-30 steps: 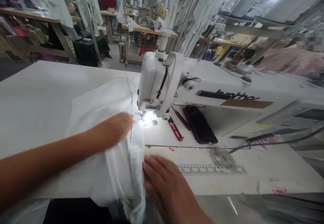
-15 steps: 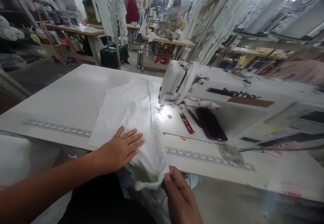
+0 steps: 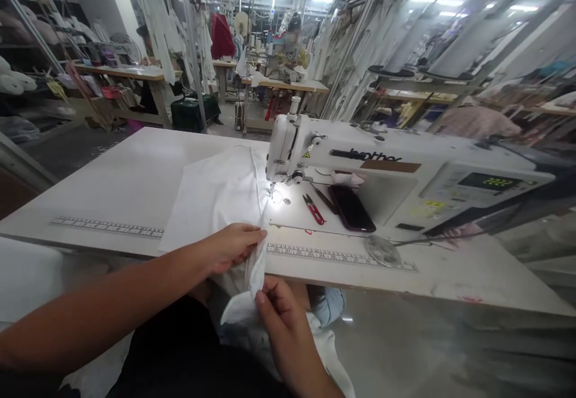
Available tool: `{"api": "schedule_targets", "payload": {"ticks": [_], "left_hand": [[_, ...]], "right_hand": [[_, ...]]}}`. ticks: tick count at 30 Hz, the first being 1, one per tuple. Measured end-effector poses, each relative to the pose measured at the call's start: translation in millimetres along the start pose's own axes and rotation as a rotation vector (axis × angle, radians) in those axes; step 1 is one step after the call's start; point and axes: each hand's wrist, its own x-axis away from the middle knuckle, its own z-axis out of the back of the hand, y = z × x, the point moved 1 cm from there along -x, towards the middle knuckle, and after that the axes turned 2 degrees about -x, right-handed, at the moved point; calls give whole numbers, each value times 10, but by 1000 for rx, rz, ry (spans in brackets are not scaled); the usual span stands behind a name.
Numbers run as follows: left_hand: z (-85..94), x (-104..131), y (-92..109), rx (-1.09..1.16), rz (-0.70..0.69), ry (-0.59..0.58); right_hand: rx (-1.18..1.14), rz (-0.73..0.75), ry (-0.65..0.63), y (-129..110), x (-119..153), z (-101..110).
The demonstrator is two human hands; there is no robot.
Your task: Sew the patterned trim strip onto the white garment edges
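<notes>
White fabric [image 3: 204, 191] lies on the table to the left of the sewing machine [image 3: 333, 152], its right edge running up to the lit needle and presser foot [image 3: 272, 190]. My left hand [image 3: 236, 247] pinches the fabric's folded edge a little in front of the needle, thumb pointing right. Closer to my body, my right hand [image 3: 281, 314] grips the same edge between thumb and fingers, just off the table's front. The rest of the cloth drops over the edge onto my lap, where its lower part is partly hidden by my hands.
Red thread snips [image 3: 314, 209], a dark slim tool [image 3: 324, 199] and a phone [image 3: 351, 208] lie under the machine arm. A clear round disc [image 3: 382, 250] sits on the ruler strip [image 3: 324, 253]. Behind stand other worktables [image 3: 292, 84], hanging garments and two people.
My left hand has gone from lying flat on the fabric to pinching its edge further right. My right hand has shifted slightly left and up with the edge. The camera view has turned a little.
</notes>
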Motion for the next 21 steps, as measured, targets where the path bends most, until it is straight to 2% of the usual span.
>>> {"api": "schedule_targets", "payload": {"ticks": [5,9,13,16,18,21], "left_hand": [[-26,-56,113,4,11,20],[-41,-16,142,30,-38,54],[-104,50,21,172,-69,-2],[-120,179,-151,152,-49,-111],[-113,304,-267,68,-52,-180],[-104,482,-396,-10,-110,-178]], "right_hand": [[-13,78,29,-70,-47,38],[-14,30,-27,11,-42,19],[133,-21,-138,132,77,63],[350,117,-234,118,147,241],[418,207,-197,66,135,387],[416,228,27,-34,43,521]]}}
